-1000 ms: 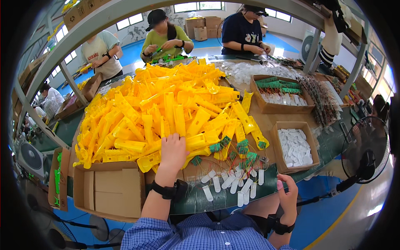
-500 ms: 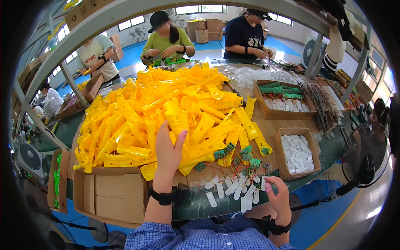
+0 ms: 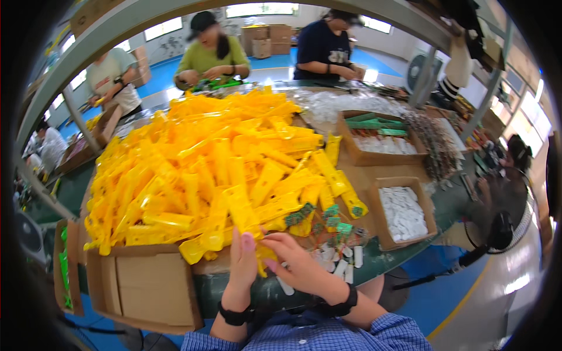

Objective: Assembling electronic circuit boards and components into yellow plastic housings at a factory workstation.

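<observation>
Currently both hands meet at near edge of yellow plastic pile [image 3: 222, 169]: left hand [image 3: 243, 263] fingers grip one yellow piece [image 3: 241, 210], long axis running far-left; right hand [image 3: 295, 263] fingers pinch its near end.

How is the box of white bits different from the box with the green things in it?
The near cardboard box holds only small white pieces, heaped in one layer. The far cardboard box is wider and holds long green parts at the back with pale pieces in front. The near one sits close to the table edge; the far one sits farther from it, beside the yellow plastic pile. Both are open brown trays without lids.
</observation>
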The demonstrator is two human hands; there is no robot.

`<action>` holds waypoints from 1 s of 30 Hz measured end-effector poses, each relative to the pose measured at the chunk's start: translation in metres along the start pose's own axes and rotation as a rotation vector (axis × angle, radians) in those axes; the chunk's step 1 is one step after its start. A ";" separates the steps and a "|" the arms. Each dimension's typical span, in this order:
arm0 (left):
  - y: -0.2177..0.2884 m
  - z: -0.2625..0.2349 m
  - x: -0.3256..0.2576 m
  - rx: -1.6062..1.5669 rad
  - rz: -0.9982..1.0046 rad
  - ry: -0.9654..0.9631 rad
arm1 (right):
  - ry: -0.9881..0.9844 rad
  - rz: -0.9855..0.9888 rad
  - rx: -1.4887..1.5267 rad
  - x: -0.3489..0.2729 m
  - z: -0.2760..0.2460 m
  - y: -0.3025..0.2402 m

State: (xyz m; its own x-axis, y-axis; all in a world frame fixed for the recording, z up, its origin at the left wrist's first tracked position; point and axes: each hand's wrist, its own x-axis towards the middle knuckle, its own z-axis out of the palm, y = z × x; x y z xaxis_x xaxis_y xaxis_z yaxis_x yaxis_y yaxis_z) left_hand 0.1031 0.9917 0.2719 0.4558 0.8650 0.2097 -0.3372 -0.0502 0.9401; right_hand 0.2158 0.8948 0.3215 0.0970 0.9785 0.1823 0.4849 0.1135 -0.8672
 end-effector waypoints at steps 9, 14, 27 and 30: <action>-0.004 -0.005 -0.023 -0.237 -0.185 0.102 | 0.721 0.367 -0.414 -0.061 -0.129 0.051; -0.012 0.005 -0.027 -0.313 -0.227 0.091 | 0.378 0.710 -0.754 -0.107 -0.208 0.129; -0.020 0.031 -0.045 -0.248 -0.258 0.030 | 0.421 0.715 -0.769 -0.092 -0.229 0.179; -0.027 0.028 -0.049 -0.245 -0.276 0.076 | 0.454 0.788 -0.590 -0.091 -0.222 0.180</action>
State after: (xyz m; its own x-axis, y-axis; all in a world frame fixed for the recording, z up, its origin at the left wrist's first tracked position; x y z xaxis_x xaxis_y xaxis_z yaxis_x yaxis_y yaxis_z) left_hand 0.1129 0.9367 0.2437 0.4977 0.8644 -0.0720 -0.4016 0.3031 0.8642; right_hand 0.4875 0.7883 0.2524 0.8178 0.5714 -0.0688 0.4756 -0.7384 -0.4781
